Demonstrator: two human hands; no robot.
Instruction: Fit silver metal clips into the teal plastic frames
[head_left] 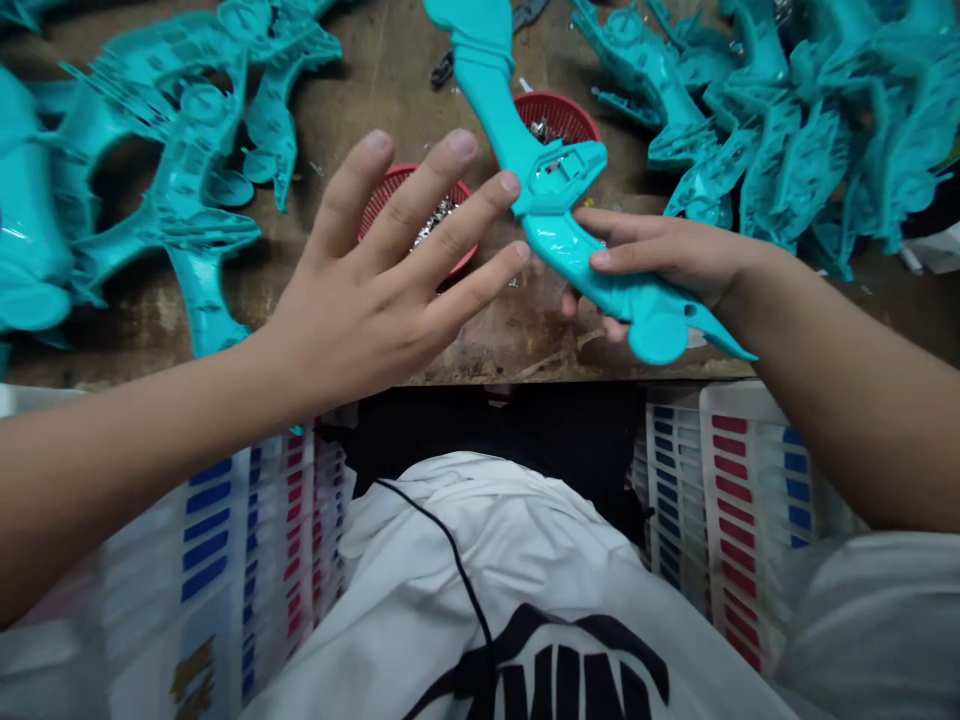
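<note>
1. Part (562, 240), one, teal, glossy: held above the bench (525, 368), slanting from the upper edge of view, where its far end is cut off, down to a pointed tip beside your right wrist. Round disc near that tip; raised housing with a recess about midway.

2. Right hand (667, 245): closed around the part's near half, thumb on the upper face, fingertips showing beyond the edge underneath.

3. Left hand (367, 300): fingers spread wide, gripping nothing. Ring and little fingertips lie right at the part's edge; whether they touch, you cannot tell from here.

4. Handling, judged by look: moulded plastic, probably light for its length and stiff. The shine suggests a slick face; the thin tip and housing edges look likeliest to chip or snap.

5. Hold, advised: your right hand on the smooth curved stretch between housing and disc; your left, if needed, on the broad far section. Keep off the tip.

6. Red baskets, two: near one (397, 180) behind your left fingers, far one (574, 112) partly behind the part; small metal pieces in both.

7. Similar teal parts: left pile (195, 120), right pile (795, 130).

8. Dark tool (442, 70): beyond the baskets, partly hidden.
</note>
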